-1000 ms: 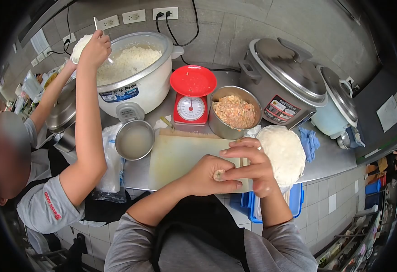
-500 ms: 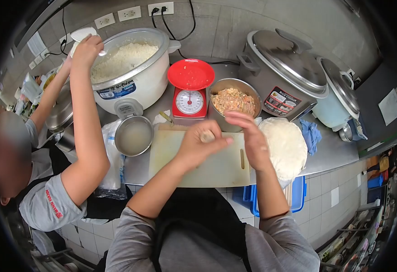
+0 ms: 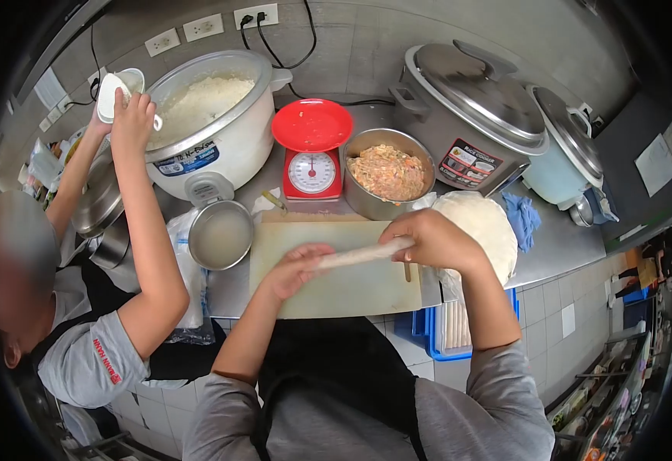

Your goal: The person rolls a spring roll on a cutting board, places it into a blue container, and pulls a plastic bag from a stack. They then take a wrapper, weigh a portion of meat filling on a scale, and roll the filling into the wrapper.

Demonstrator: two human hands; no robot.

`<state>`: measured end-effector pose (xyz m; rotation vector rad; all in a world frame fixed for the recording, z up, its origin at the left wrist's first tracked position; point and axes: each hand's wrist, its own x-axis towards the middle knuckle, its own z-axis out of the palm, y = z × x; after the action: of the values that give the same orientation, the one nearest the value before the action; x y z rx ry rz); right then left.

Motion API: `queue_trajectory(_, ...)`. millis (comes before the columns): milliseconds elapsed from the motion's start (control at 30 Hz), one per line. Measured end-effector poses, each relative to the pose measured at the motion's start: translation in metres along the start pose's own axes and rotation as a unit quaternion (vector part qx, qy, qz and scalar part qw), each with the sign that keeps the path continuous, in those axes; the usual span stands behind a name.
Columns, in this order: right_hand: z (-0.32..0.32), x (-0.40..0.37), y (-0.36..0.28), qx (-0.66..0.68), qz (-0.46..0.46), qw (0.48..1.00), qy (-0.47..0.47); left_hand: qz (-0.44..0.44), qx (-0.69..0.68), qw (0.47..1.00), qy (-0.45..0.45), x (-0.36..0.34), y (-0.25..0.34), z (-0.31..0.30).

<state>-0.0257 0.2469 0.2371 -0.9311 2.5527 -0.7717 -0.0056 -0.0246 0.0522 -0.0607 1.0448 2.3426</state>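
Note:
An uncooked spring roll (image 3: 357, 256), long, thin and pale, spans the gap between my hands above the cutting board (image 3: 336, 296). My left hand (image 3: 296, 272) grips its left end. At the opposite end, my right hand (image 3: 433, 240) has its fingers closed round the tip. Just beyond the right hand lies a stack of round white wrappers (image 3: 483, 230), partly covered by my wrist. Behind the board stands a steel pot (image 3: 390, 173) of orange-and-yellow chopped filling. A small steel bowl (image 3: 221, 235) of cloudy liquid is left of the board.
A red scale (image 3: 311, 174) stands beside the filling pot. Rice cookers (image 3: 474, 115) line the wall. Below the counter edge, a blue bin (image 3: 514, 306) holds several pale rolls. At left, a co-worker's hands (image 3: 132, 115) hold a white container (image 3: 109, 98) by the open rice cooker.
The roll was end-on in my left hand, with my right hand raised and open. Now it lies sideways, and my right hand has taken its other end. The co-worker's container has tilted.

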Motion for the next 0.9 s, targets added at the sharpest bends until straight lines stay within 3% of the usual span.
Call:
queue_trajectory(133, -0.007, 0.004, -0.039, 0.071, -0.071, 0.989, 0.113, -0.014, 0.283, 0.954, -0.102, 0.010, -0.009, 0.026)
queue_trajectory(233, 0.023, 0.003, -0.044, 0.205, -0.081, 0.943, 0.249, 0.074, 0.356, 0.929, -0.071, 0.003, 0.007, 0.065)
queue_trajectory(333, 0.075, -0.001, -0.032, 0.082, -0.135, 0.915, 0.370, 0.135, 0.275, 0.952, 0.007, -0.008, 0.021, 0.086)
queue_trajectory(533, 0.097, -0.004, -0.038, -0.080, -0.183, 0.897, 0.395, 0.282, 0.238, 0.929, -0.013, -0.013, 0.025, 0.121)
queue_trajectory(633, 0.087, -0.003, -0.037, -0.139, -0.201, 0.882, 0.404, 0.304, 0.250, 0.919, 0.012, -0.009, 0.020, 0.120)
queue_trajectory(733, 0.079, -0.001, -0.039, -0.165, -0.190, 0.888, 0.386, 0.299, 0.355, 0.884, 0.057, -0.012, 0.023, 0.119)
queue_trajectory(900, 0.064, 0.004, -0.035, -0.103, -0.202, 0.906, 0.357, 0.300, 0.363, 0.881, 0.046, -0.012, 0.026, 0.128)
